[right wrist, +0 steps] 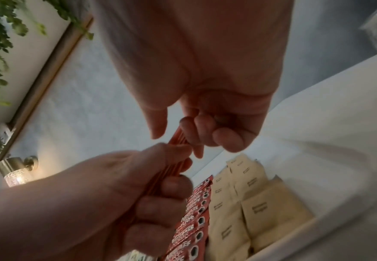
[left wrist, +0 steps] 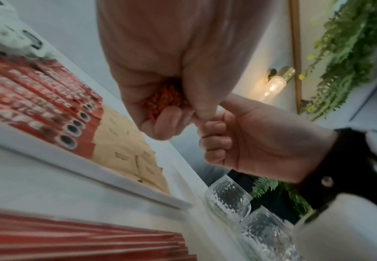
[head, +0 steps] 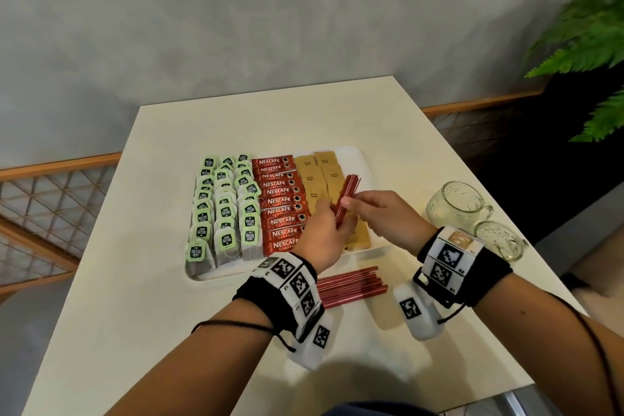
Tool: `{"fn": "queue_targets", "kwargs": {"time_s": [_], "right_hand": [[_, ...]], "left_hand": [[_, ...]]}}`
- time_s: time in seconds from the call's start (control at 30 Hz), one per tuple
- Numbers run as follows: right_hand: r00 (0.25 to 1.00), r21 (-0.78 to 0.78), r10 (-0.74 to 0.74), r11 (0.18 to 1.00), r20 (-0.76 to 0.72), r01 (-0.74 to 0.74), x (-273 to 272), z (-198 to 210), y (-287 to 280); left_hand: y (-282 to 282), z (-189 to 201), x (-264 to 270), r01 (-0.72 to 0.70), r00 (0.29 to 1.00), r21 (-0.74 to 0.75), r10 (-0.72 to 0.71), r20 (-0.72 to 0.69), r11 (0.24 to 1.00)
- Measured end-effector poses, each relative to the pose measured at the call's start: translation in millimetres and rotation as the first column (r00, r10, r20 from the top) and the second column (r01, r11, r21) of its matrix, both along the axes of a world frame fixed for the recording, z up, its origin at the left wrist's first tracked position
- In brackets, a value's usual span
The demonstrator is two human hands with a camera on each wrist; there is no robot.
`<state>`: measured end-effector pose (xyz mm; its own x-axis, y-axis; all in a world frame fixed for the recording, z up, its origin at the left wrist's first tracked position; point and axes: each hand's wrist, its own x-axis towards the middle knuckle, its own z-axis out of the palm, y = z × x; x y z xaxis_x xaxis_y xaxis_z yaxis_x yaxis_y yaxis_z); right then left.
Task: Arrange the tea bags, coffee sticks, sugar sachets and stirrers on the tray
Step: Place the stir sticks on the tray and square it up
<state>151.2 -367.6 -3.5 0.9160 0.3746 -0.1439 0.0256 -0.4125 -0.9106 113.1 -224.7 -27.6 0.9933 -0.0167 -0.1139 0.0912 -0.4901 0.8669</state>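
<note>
**Both hands on a bundle of red stirrers above the tray**

The left hand has its fingers curled round the lower part of a bundle of red stirrers, and the right hand pinches the same bundle higher up between thumb and fingers. The bundle stands tilted over the near right part of the white tray, above the sugar.

On the tray the goods lie in columns. Towards its left edge sit three columns of tea bags with green tags; the tag print is too small to read for certain. In the middle runs a column of red coffee sticks marked "NESCAFE CLASSIC". Right of them lie tan sugar sachets; their print looks like "Brown Sugar", though it is faint. The strip along the tray's right edge shows bare white.

A second pile of red stirrers lies flat on the desk, just outside the tray's near edge, between the two wrists. Two textured glass mugs stand near the desk's right edge.

The desk is cream-white and stands against a grey mottled wall. A fern hangs in at the right, and a lit wall lamp glows in the left wrist view.
</note>
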Motion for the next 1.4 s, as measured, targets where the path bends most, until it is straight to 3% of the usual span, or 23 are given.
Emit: {"fn": "queue_targets", "kwargs": {"time_s": [0.27, 0.43, 0.53, 0.7, 0.8, 1.0, 1.33, 1.4], "right_hand": [[0.996, -0.012, -0.084, 0.996, -0.042, 0.083, 41, 3, -12], [0.986, 0.021, -0.12, 0.992, -0.117, 0.123, 77, 1, -21], [0.988, -0.063, -0.123, 0.991, -0.09, 0.118, 99, -5, -20], [0.99, -0.184, -0.092, 0.98, -0.11, 0.07, 127, -12, -12], [0.988, -0.266, -0.071, 0.963, -0.134, 0.033, 140, -19, -7], [0.985, -0.369, -0.049, 0.929, -0.164, -0.015, 150, -31, 4], [0.993, -0.457, -0.116, 0.885, -0.024, 0.092, 149, -33, 0], [0.99, -0.483, -0.139, 0.865, 0.03, 0.136, 147, -30, -3]], "left_hand": [[-34, 5, 30, 0.046, 0.992, -0.029, -0.042, 0.12, 0.999], [-43, 12, 64, 0.084, 0.992, 0.027, -0.086, 0.094, 0.996], [-37, 7, 92, 0.066, 0.997, 0.138, -0.072, 0.039, 0.988], [-29, -16, 133, -0.01, 0.994, 0.022, 0.012, -0.107, 1.0], [-27, -23, 147, -0.028, 0.984, 0.03, 0.033, -0.172, 0.999], [-23, -26, 164, 0.022, 0.978, 0.192, 0.019, -0.207, 0.981], [-16, -23, 169, 0.015, 0.973, 0.283, 0.051, -0.225, 0.959], [-13, -22, 167, -0.038, 0.967, 0.206, 0.088, -0.239, 0.978]]}}
